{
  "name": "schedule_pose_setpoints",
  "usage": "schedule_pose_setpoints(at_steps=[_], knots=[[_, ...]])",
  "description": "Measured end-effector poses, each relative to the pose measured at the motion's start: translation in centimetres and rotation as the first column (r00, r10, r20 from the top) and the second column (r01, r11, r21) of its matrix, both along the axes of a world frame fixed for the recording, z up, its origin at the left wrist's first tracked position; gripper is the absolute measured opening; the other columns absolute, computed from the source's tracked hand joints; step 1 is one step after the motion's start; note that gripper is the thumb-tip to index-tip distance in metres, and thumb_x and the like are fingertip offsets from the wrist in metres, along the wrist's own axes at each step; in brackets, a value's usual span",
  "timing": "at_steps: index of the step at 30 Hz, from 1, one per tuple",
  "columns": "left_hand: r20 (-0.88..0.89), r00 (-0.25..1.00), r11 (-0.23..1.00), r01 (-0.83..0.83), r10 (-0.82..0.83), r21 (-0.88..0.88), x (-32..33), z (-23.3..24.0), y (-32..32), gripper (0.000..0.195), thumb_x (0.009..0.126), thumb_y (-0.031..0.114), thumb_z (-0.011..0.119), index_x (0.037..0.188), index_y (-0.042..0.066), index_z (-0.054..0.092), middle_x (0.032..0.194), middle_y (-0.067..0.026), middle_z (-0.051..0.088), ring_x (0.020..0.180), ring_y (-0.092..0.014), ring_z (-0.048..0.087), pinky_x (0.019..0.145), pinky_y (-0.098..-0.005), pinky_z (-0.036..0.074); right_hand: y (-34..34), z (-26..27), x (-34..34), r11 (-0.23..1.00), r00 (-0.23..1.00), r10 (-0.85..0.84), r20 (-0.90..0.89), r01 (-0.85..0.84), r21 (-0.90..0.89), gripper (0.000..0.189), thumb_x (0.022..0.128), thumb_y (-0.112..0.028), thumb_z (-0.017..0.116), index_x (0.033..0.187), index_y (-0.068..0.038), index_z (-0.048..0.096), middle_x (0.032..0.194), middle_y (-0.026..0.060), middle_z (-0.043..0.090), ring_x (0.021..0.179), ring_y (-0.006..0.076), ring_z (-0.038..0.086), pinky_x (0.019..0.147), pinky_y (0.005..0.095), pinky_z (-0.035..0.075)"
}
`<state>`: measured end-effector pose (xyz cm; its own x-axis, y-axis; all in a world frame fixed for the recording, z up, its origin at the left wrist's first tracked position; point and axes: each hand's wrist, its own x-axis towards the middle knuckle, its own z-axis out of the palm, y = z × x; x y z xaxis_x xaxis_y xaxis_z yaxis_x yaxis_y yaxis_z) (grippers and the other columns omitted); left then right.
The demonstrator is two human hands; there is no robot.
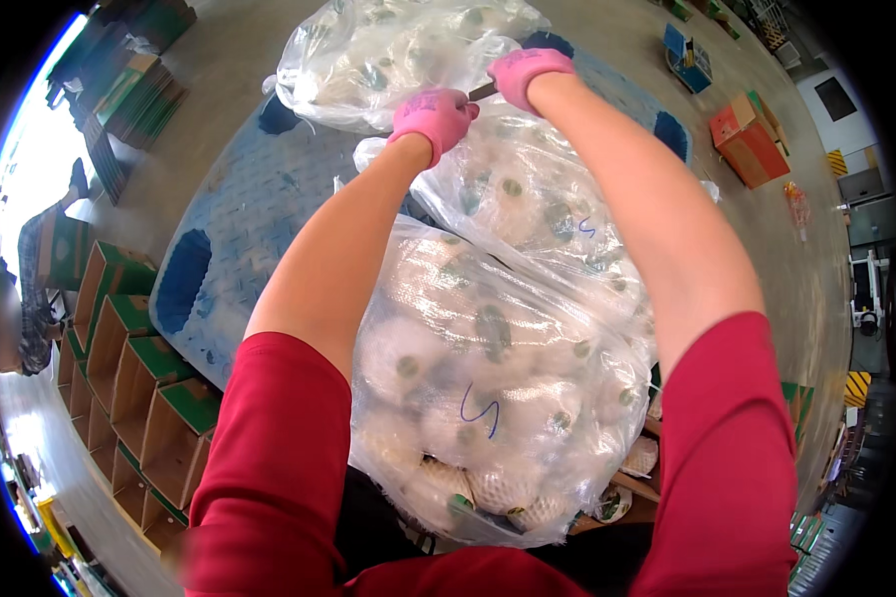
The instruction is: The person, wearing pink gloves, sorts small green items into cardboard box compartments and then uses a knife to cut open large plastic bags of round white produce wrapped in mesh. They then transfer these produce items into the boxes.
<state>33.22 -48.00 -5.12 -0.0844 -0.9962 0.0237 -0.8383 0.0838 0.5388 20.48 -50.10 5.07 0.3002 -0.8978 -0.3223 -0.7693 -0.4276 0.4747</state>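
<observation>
My left hand (433, 123), in a pink glove, is closed beside the far clear plastic bag. A short dark flat bar (482, 92) spans the gap between it and my right hand (530, 74), also pink-gloved and closed. Both fists appear to grip its ends; whether it is a blade is unclear. Beneath my hands lies a middle clear bag (511, 198). A nearer bag (485, 373) full of white, net-wrapped round items with stickers rests against my front, its lower end open. Another filled bag (388, 63) is beyond. Blue pen marks show on the two closer bags.
The bags lie over a blue plastic pallet (261, 216). Open green-and-brown cartons (168, 418) stand in rows at left, near another person (36, 298). A red-orange carton (750, 142) and a blue box (688, 63) are on the floor at right.
</observation>
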Motion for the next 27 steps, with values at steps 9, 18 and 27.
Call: schedule_pose_setpoints(at_steps=[9, 18, 27], knots=[[-0.042, 0.999, 0.995, 0.039, -0.035, 0.095, -0.5, 0.7, -0.2, 0.044, 0.091, 0.048, 0.059, 0.107, 0.009, 0.071, 0.099, -0.0114, 0.072, 0.096, -0.029, 0.066, 0.086, -0.0389, 0.049, 2.2, -3.3, -2.6, 0.999, 0.987, -0.03, 0.158, 0.036, -0.035, 0.029, 0.096, -0.018, 0.046, 0.118, -0.011, 0.063, 0.114, 0.0146, 0.068, 0.108, 0.0328, 0.065, 0.089, 0.0416, 0.052], [0.298, 0.952, 0.956, 0.145, -0.065, -0.255, -1.1, -0.8, -0.6, 0.037, 0.091, 0.022, 0.06, 0.126, 0.014, 0.063, 0.131, -0.0062, 0.058, 0.127, -0.023, 0.05, 0.102, -0.0417, 0.042, 10.5, 0.2, -23.2, 0.973, 0.951, -0.218, 0.218, 0.229, -0.026, 0.03, 0.101, -0.034, 0.046, 0.115, -0.012, 0.059, 0.106, 0.0168, 0.067, 0.103, 0.0379, 0.062, 0.088, 0.0449, 0.048], [0.412, 0.856, 0.95, 0.267, -0.312, 0.164, -5.2, -0.1, 3.4, 0.059, 0.097, 0.057, 0.036, 0.13, 0.014, 0.06, 0.137, -0.0011, 0.059, 0.145, -0.025, 0.03, 0.113, -0.0476, 0.022, 7.8, 0.9, -14.5, 0.961, 0.755, -0.223, 0.616, 0.275, 0.011, 0.036, 0.101, -0.036, 0.045, 0.123, -0.011, 0.058, 0.118, 0.0168, 0.065, 0.11, 0.0386, 0.059, 0.093, 0.0438, 0.046]])
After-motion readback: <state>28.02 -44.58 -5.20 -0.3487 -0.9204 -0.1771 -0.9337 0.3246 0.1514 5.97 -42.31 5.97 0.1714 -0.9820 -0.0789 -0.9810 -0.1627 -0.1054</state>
